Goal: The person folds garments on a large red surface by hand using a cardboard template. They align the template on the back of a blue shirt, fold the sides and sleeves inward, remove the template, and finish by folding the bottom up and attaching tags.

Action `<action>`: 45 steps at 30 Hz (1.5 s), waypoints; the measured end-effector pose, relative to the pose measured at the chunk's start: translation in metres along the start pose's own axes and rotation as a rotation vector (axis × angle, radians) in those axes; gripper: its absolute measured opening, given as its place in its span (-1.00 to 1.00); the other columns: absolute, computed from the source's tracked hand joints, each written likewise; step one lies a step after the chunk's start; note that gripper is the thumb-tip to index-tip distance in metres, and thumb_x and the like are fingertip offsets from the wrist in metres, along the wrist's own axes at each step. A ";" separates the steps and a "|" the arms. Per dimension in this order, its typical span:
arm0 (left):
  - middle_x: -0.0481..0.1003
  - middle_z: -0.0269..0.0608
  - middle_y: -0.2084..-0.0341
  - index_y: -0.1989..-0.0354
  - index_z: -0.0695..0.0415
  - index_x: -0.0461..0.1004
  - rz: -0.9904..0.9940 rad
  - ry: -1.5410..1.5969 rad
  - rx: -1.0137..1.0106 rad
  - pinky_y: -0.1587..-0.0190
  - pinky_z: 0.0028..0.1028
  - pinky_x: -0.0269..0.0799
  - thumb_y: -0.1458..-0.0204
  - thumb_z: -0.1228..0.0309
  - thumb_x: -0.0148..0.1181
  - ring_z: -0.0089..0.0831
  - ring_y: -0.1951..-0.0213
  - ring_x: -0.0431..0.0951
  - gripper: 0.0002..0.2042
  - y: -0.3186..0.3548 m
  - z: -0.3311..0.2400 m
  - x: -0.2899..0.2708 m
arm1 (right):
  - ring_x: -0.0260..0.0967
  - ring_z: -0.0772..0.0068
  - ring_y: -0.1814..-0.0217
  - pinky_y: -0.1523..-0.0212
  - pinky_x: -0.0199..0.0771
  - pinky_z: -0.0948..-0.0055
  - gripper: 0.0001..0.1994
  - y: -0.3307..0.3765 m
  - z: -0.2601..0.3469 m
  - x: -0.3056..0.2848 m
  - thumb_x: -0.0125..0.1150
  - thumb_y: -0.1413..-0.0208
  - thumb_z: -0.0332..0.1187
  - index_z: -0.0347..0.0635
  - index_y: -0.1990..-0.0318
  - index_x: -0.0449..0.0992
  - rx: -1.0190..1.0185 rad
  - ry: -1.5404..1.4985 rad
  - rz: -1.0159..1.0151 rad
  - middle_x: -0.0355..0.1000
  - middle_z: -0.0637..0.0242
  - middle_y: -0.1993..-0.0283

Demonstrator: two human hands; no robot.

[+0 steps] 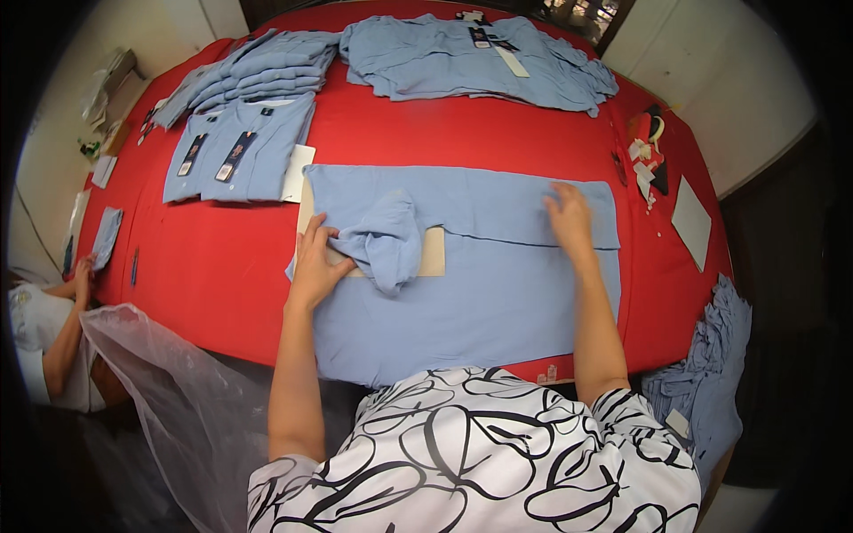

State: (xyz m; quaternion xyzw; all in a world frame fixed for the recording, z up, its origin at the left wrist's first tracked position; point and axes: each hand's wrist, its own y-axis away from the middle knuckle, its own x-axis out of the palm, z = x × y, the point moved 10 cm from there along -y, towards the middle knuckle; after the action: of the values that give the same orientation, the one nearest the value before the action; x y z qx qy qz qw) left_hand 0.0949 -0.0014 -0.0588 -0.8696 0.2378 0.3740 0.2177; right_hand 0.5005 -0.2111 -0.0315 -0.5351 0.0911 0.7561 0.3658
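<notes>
A blue shirt (498, 298) lies on a red table (218, 266), below the left hand (315, 266) and right hand (569, 218).
Nearest, the person's black-and-white top (471, 462) hides some of the shirt's bottom edge. The left finger and thumb curl around a bunched sleeve (384, 242); whether they pinch it is hard to tell. The right hand's blurry fingers are spread over the folded strip. A tan board (433, 252) peeks out between the hands, mostly covered. Past the left hand sit neat blue shirts (267, 147).
</notes>
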 end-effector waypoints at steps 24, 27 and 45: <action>0.30 -0.05 -0.21 0.25 0.13 0.45 -0.090 0.009 0.111 -0.39 0.02 -0.09 0.22 0.43 0.35 0.08 -0.37 0.09 -0.69 0.009 0.012 0.000 | 0.38 0.32 0.18 0.02 0.34 0.34 -0.57 0.208 0.130 0.003 0.32 -0.09 -0.28 -0.25 -0.08 0.46 0.050 -0.572 0.646 0.47 0.16 0.09; 0.31 -0.06 -0.21 0.24 0.11 0.47 -0.095 -0.001 0.146 -0.38 -0.03 -0.06 0.22 0.43 0.34 0.07 -0.36 0.10 -0.70 0.006 0.008 0.004 | 0.38 0.13 0.06 0.01 0.34 0.19 -0.52 0.209 0.139 0.024 0.33 -0.08 -0.20 -0.25 -0.10 0.44 -0.231 -0.219 0.236 0.42 0.07 -0.01; 0.39 -0.11 0.01 0.03 0.17 0.41 -0.073 -0.090 0.029 -0.18 -0.21 0.25 0.26 0.26 0.53 -0.06 -0.11 0.31 -0.41 0.011 -0.004 -0.013 | 0.39 0.09 -0.02 -0.04 0.42 0.25 -0.58 0.146 0.209 0.009 0.32 -0.01 -0.41 -0.14 -0.08 0.46 -0.470 -0.515 0.417 0.43 0.09 -0.01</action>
State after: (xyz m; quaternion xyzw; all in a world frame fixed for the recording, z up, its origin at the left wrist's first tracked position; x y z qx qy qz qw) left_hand 0.0831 -0.0090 -0.0486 -0.8568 0.2013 0.4009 0.2543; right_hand 0.2490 -0.2007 0.0096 -0.3674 -0.0723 0.9235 0.0833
